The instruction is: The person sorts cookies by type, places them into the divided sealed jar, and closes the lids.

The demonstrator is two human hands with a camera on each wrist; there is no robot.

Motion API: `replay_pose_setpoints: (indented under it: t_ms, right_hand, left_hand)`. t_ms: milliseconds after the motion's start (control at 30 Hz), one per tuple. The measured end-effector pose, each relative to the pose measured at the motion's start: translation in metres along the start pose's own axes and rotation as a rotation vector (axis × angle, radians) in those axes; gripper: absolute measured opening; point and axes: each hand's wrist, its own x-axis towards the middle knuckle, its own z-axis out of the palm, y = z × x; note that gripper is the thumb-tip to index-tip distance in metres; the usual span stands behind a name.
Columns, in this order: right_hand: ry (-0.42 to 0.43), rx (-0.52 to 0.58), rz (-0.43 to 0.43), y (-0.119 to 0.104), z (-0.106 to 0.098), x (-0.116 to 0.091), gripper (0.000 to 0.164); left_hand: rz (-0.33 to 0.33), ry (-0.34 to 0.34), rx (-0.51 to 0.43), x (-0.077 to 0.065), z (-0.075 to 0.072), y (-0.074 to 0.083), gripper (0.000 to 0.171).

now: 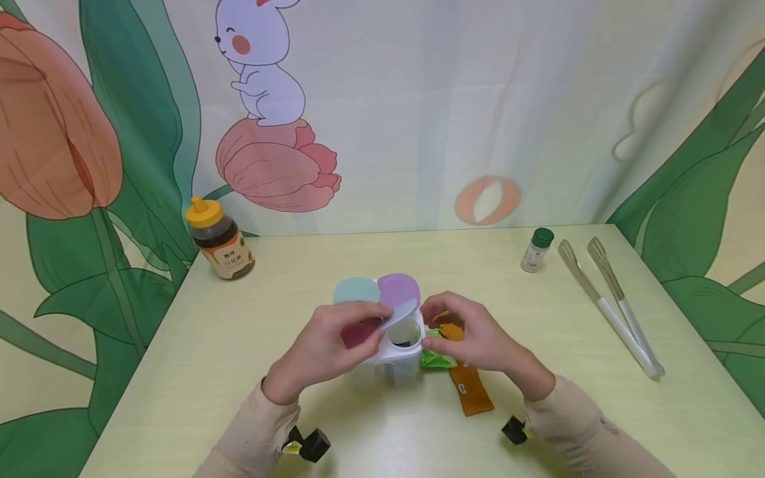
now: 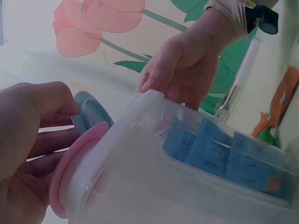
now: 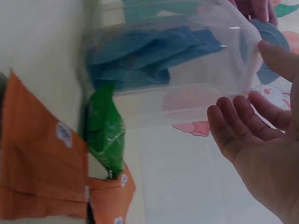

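A clear plastic storage box [image 1: 402, 370] with a white top stands on the table. My left hand [image 1: 325, 342] pinches a blue-grey lid [image 1: 404, 313], tilted up over the front right compartment's round opening. Blue sachets [image 2: 210, 151] show through the wall in the left wrist view. Below the left fingers is a pink lid [image 2: 77, 168], partly covered in the head view. At the back, the teal lid [image 1: 356, 290] and purple lid [image 1: 399, 290] lie down. My right hand [image 1: 478, 332] is at the box's right side, fingers loosely bent, a fingertip touching the rim.
Right of the box lie a green packet [image 1: 435, 358] and orange packets [image 1: 472, 392]. A honey bottle [image 1: 222, 242] with a yellow cap stands at the back left. At the back right are a green-capped jar [image 1: 536, 250] and tongs [image 1: 615, 312].
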Motion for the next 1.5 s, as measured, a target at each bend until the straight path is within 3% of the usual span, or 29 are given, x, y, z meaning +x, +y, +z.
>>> replay_pose_setpoints:
  t_ms: [233,433,667,1067,1500]
  right_hand:
    - [-0.017,0.119,0.036,0.008,0.013,-0.005,0.062]
    - [-0.01,0.191,0.038,0.014,0.026,-0.008,0.071]
    - [0.05,0.212,0.03,0.018,0.037,-0.009,0.07]
    - [0.069,0.176,0.18,0.013,0.04,-0.007,0.06]
    - [0.105,0.101,0.129,0.018,0.044,-0.011,0.055]
  left_hand:
    - [0.019,-0.016,0.056,0.0,0.002,0.004,0.03]
    - [0.061,-0.042,0.115,0.001,0.004,0.005,0.029]
    - [0.118,-0.047,0.181,0.002,0.007,0.006,0.027]
    - [0.167,-0.063,0.224,0.002,0.01,0.006,0.029]
    - [0.191,-0.124,0.257,0.003,0.013,0.007,0.031]
